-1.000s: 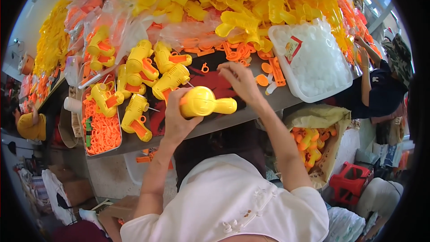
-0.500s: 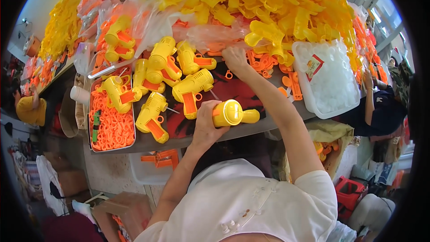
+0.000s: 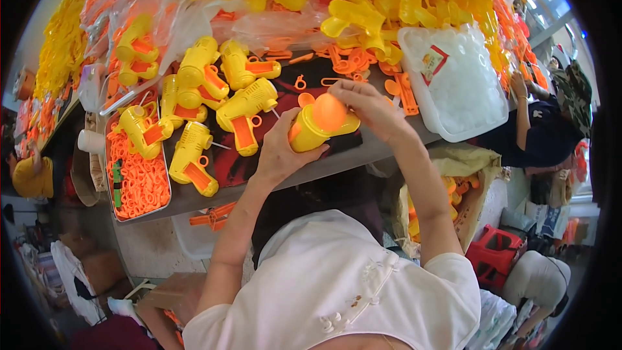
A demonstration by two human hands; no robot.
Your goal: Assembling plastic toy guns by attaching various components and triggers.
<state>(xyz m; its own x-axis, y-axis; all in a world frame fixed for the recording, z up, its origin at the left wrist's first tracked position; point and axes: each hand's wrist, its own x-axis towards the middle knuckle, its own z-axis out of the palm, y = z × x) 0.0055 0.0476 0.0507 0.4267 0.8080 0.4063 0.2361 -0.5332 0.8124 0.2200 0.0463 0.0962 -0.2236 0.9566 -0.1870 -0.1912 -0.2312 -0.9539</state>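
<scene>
A yellow pistol-shaped toy body [image 3: 306, 137] sits mid-frame, gripped by the left hand [image 3: 280, 154]; the right hand [image 3: 372, 110] pinches an orange disc [image 3: 329, 113] over its end. Apparently capping; that calls for alignment.

We see bright yellow on the toy body [image 3: 310, 137], with a flat orange on the round piece [image 3: 330, 113] against it. The toy guns [image 3: 249, 107] repeat that pairing, yellow shells with orange handle panels, and the heaped casings [image 3: 421, 0] behind are a glossier yellow. We find vivid orange in the small rings [image 3: 142, 181], crossed by a green tool [image 3: 117, 185]. Frosty white caps [image 3: 463, 84] fill a white tub [image 3: 447, 133] whose label [image 3: 434, 65] is bordered red. Our desk [image 3: 369, 150] is grey under a blotchy red-and-black cloth [image 3: 234, 167]; our white shirt [image 3: 324, 272] has brown flecks, and the stool [image 3: 495, 256] is red.
</scene>
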